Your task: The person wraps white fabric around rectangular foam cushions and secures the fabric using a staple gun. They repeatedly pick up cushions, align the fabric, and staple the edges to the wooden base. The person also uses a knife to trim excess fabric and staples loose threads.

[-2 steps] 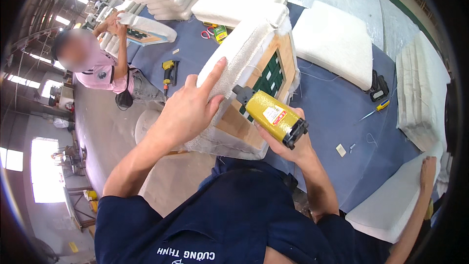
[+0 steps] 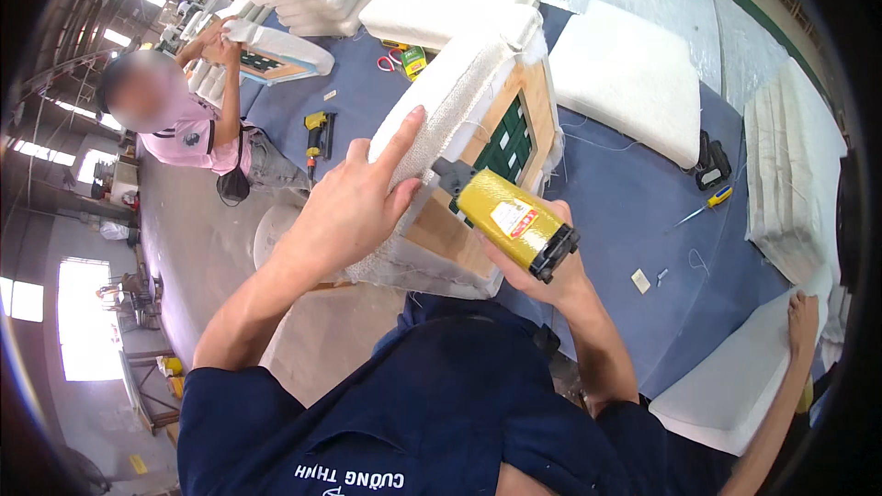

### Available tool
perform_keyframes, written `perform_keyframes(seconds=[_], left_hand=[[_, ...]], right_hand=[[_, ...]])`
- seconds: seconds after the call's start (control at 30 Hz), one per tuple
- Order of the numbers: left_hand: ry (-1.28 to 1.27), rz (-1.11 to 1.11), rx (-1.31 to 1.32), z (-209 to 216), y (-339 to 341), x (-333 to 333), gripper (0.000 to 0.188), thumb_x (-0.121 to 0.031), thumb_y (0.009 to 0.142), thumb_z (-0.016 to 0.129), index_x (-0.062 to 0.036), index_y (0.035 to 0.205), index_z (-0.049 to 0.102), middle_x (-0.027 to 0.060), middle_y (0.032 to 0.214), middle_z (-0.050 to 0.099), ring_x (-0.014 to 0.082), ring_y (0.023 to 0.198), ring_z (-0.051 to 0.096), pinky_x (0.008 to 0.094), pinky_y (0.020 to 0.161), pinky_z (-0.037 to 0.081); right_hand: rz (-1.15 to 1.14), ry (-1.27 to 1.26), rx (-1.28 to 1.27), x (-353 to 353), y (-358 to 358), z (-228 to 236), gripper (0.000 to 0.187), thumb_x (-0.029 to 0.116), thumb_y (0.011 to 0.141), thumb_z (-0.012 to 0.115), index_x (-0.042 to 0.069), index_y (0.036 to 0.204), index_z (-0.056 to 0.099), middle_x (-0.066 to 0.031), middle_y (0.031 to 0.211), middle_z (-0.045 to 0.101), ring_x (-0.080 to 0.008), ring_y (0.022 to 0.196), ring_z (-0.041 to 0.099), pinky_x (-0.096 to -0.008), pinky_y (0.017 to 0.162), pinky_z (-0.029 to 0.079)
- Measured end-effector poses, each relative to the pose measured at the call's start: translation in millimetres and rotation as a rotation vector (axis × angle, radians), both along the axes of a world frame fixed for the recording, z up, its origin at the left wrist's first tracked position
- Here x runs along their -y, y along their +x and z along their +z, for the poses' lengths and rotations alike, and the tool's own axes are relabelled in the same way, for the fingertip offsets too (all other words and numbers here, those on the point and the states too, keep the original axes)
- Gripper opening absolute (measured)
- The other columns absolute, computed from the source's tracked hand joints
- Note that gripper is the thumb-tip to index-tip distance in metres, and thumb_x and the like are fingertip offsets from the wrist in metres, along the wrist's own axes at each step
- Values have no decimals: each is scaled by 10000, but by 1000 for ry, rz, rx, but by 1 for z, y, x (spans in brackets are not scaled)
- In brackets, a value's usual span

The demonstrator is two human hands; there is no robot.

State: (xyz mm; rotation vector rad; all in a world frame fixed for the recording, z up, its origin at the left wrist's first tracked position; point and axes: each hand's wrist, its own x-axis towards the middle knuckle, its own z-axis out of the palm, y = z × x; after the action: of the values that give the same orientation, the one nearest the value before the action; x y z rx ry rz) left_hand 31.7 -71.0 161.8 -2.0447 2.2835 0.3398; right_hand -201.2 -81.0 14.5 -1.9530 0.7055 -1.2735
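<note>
A fabric-covered seat cushion point(image 2: 418, 119) stands tilted on edge before me, its wooden frame and green webbing facing right. My left hand point(image 2: 344, 207) grips its upper side, index finger stretched along the cream fabric and thumb near the frame's edge. In my right hand point(image 2: 551, 266) is a yellow staple gun point(image 2: 505, 211), its black nose up against the fabric edge close to my left thumb. The gun's body hides most of my right fingers and part of the frame.
A second staple gun point(image 2: 319, 138) lies on the blue table point(image 2: 606, 220), with red-handled scissors point(image 2: 390, 62) beyond. At right are a screwdriver point(image 2: 707, 206), a flat white cushion point(image 2: 629, 83) and stacked covers point(image 2: 790, 165). A co-worker point(image 2: 197, 129) handles another seat; another person's hand point(image 2: 803, 321) touches a pad.
The staple gun's nose has shifted very slightly left, along the fabric edge. My left hand and the seat cushion are almost unmoved.
</note>
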Motion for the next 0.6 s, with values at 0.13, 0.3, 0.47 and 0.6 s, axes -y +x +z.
perform_keyframes(seconds=[0.13,0.3,0.47,0.6], left_hand=[[-9,-37,-12,-6,-9,-11,836,-222,1064,672,-342,1753,215,313,1239,591,549,1060,680,583,945,555],[2,-18,-24,-5,-15,-19,865,-210,1043,699,-364,1749,223,314,1267,584,554,1105,671,578,970,554],[5,-21,-40,-4,-21,-24,907,-215,1016,738,-364,1748,224,313,1293,581,558,1135,668,573,989,553],[11,4,-27,-4,-19,-28,929,-203,1001,752,-364,1748,223,312,1296,580,557,1140,670,566,994,553]], right_hand=[[-5,16,-20,1,-3,-16,517,176,760,908,-22,1194,708,-190,922,757,-408,785,725,-411,697,550],[21,-6,-19,-6,-10,-7,492,194,759,920,-13,1159,722,-178,916,767,-390,849,741,-402,779,563],[-175,-73,-10,-2,-5,-56,397,172,789,896,-12,1110,750,-157,920,788,-350,819,765,-397,783,586],[4,32,29,-3,-19,-13,298,152,832,860,24,1091,784,-141,947,807,-307,812,778,-369,783,590]])
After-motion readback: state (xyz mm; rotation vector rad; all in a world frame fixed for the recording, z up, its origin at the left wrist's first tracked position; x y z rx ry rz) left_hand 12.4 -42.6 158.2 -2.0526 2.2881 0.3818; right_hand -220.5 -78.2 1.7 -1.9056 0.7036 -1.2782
